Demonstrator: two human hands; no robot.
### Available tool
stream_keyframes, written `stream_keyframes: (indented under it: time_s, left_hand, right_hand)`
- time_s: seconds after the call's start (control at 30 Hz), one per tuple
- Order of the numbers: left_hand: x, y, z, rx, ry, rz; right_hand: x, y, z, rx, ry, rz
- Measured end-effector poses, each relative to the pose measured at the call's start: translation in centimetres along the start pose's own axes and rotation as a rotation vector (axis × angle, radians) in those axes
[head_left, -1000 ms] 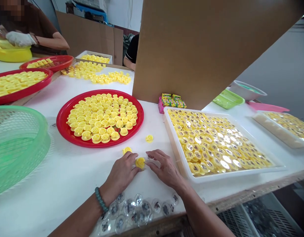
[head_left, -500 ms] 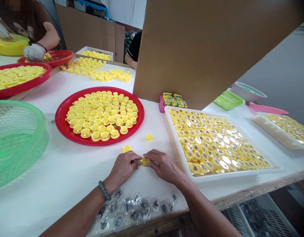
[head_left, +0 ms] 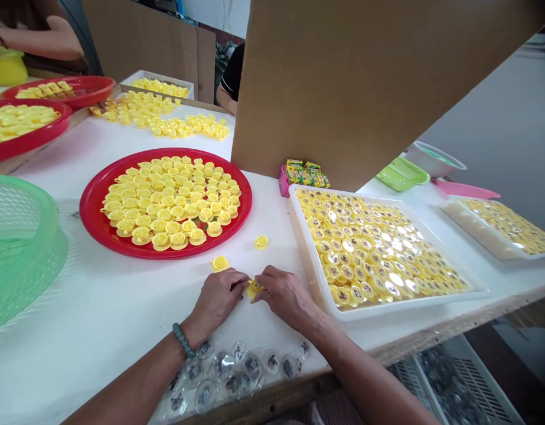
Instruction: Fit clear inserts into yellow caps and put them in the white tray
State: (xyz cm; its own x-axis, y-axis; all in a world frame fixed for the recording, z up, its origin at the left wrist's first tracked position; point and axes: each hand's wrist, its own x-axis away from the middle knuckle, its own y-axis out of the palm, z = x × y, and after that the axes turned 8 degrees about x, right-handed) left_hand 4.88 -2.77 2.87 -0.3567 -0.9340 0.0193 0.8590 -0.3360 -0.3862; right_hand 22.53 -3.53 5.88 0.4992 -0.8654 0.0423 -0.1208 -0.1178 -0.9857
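Near the middle of the white table, my left hand (head_left: pixel 219 297) and my right hand (head_left: pixel 286 295) meet at a small yellow cup-shaped piece (head_left: pixel 253 287). Fingers of both hands pinch it from either side. Part of a clear disc shows under my left fingertips. Just above my left hand lies a loose yellow piece (head_left: pixel 219 263), and another yellow piece (head_left: pixel 261 241) lies farther back. Clear round discs with dark printed pictures (head_left: pixel 205 394) are spread along the front edge, below my wrists. A red round tray (head_left: pixel 92 218) of yellow pieces stands behind my left hand.
At right stands a white tray (head_left: pixel 314 277) of yellow pieces with pictures. A green basket (head_left: pixel 46 236) is at left. Behind are a pink box (head_left: pixel 283 182), a cardboard panel (head_left: pixel 334 88), and more red trays (head_left: pixel 92 88). A person's arm (head_left: pixel 46 41) shows at upper left.
The view has shifted slightly, so the trays sit a little more left. My right fingers have closed further over the yellow piece. The other person's gloved hand has left the far red tray.
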Motion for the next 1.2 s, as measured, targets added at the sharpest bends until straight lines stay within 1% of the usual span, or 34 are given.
stream_keyframes:
  time_s: [0.13,0.23,0.33,0.47,0.53,0.67,0.73,0.9,1.03,1.13,1.2]
  left_hand:
    - [0.1,0.0,0.7,0.08,-0.086,-0.011]
    - [0.1,0.0,1.1,0.229,-0.144,-0.047]
    - [0.0,0.1,0.9,0.361,-0.205,-0.066]
    - [-0.3,0.1,0.5,0.438,-0.258,-0.101]
    - [-0.4,0.1,0.6,0.432,-0.261,-0.092]
    - [-0.7,0.5,1.2,0.331,-0.303,-0.003]
    - [-0.9,0.7,1.2,0.289,-0.325,0.014]
    - [-1.2,0.8,0.6,0.315,-0.379,-0.012]
    - [-1.2,0.6,0.6,0.295,-0.385,-0.032]
    - [-1.1,0.6,0.7,0.276,-0.387,-0.046]
    - [-1.1,0.8,0.6,0.258,-0.392,-0.049]
  right_hand:
    - [-0.3,-0.6,-0.3,0.023,0.047,-0.057]
    - [-0.4,-0.8,-0.5,0.03,0.092,-0.081]
    - [-0.6,-0.8,-0.8,0.044,0.14,-0.078]
    - [-0.9,-0.9,-1.0,0.042,0.156,-0.092]
    - [-1.1,-1.1,-1.0,0.04,0.147,-0.108]
    - [-1.2,-1.2,-0.9,0.023,0.126,-0.124]
    - [-1.1,-1.1,-0.9,0.009,0.119,-0.121]
    - [-0.9,-1.4,-1.2,-0.016,0.136,-0.12]
    - [-0.2,-1.6,-1.2,0.013,0.056,-0.1]
    - [0.3,-1.1,-1.1,0.079,0.001,-0.046]
    - [0.5,-0.7,-1.2,0.117,-0.017,-0.04]
